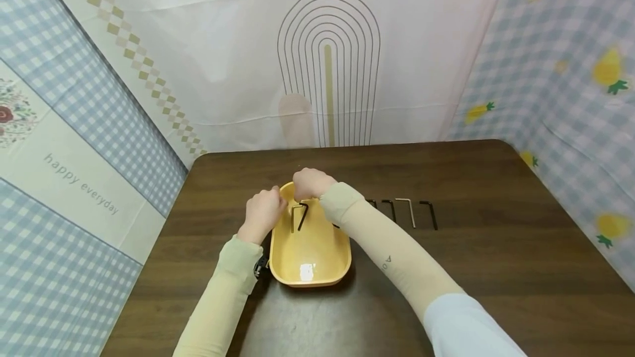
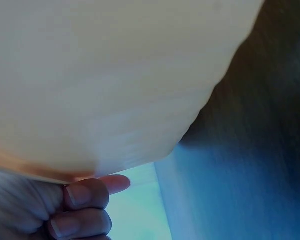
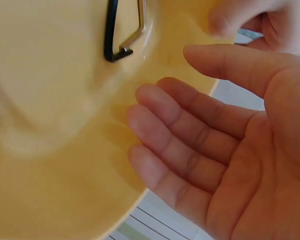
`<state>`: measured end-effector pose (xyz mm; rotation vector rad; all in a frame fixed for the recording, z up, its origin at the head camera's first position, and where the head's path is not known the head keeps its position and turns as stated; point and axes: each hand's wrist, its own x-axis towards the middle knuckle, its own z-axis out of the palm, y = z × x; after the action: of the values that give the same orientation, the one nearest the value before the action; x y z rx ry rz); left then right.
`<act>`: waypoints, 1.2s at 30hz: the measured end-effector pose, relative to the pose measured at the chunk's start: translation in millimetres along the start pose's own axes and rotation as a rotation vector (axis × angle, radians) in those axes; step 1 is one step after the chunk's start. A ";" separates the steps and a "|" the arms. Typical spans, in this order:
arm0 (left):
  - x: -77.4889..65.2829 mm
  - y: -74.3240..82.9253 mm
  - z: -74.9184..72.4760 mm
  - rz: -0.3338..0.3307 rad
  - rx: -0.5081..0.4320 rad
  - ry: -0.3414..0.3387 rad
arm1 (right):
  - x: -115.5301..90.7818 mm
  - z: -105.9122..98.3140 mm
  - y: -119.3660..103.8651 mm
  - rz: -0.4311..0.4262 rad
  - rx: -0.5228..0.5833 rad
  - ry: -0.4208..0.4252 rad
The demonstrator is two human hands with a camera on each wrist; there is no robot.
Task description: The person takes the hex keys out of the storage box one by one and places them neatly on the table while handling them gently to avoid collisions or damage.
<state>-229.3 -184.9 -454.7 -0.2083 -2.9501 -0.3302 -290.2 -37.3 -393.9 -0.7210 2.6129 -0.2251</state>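
Note:
A yellow plastic tray (image 1: 310, 258) lies on the table with its long side pointing away from me. Inside it are a brass-coloured hex key (image 1: 292, 219) and a black hex key (image 1: 303, 217), their short arms crossing. My left hand (image 1: 263, 214) grips the tray's left rim near the far end; its curled fingers (image 2: 85, 195) show at the edge in the left wrist view. Over the far end of the tray is my right hand (image 3: 215, 135), fingers loosely bent and thumb apart, with nothing between them.
Several hex keys, among them a black one (image 1: 430, 215) and a brass-coloured one (image 1: 408, 212), lie in a row on the dark wooden table (image 1: 496, 269), right of the tray. My right forearm crosses over part of that row. A patterned cloth (image 1: 238, 70) hangs behind the table.

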 end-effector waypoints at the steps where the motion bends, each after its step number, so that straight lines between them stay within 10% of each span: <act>1: 0.0 0.3 0.5 0.001 0.002 0.000 | 1.4 1.9 -0.7 0.004 -0.010 -0.002; 20: -0.2 1.0 -0.7 -0.003 0.006 -0.003 | 7.5 32.1 -12.6 0.021 -0.221 0.083; 36: -0.3 -1.1 0.2 -0.002 -0.003 -0.006 | -0.8 38.0 -21.8 0.023 -0.177 0.039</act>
<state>-229.3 -186.0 -455.2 -0.2065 -2.9560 -0.3350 -263.2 -57.1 -422.1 -0.7512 2.7012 0.0001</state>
